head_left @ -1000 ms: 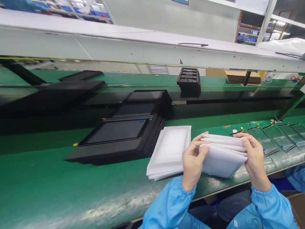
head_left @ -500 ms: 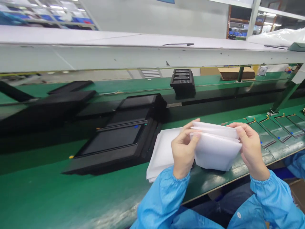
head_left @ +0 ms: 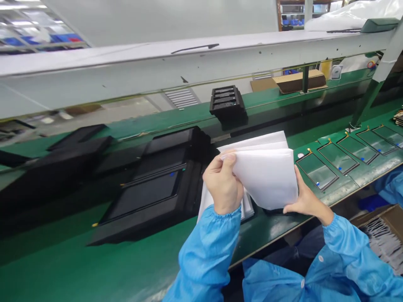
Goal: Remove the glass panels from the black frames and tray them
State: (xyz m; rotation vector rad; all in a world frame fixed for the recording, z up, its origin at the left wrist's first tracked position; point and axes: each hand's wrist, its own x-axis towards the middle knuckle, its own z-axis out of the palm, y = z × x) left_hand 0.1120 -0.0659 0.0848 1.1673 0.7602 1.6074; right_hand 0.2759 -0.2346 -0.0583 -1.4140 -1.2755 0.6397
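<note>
My left hand (head_left: 223,180) is closed on the upper left corner of several soft white foam sheets (head_left: 266,176), its thumb in front. At their lower right edge is my right hand (head_left: 307,197), thumb on the near side and fingers partly hidden behind, gripping them. The sheets are tilted up and fanned at the top, one standing higher at the back. Under and beside my left wrist lies a stack of more white sheets (head_left: 205,200) on the green bench. A dark item shows just beneath the held sheets, mostly covered.
Left of my hands, black trays (head_left: 138,224) hold dark screen panels (head_left: 143,193). Thin framed glass panels (head_left: 317,170) lie in a row at right. A black tray stack (head_left: 228,105) and a cardboard box (head_left: 300,82) stand behind, below a white shelf (head_left: 126,71). A green post (head_left: 365,102) rises at right.
My right hand has slid from the sheets' upper right corner down to their lower right edge. The sheets have turned and lifted, and the view has shifted right.
</note>
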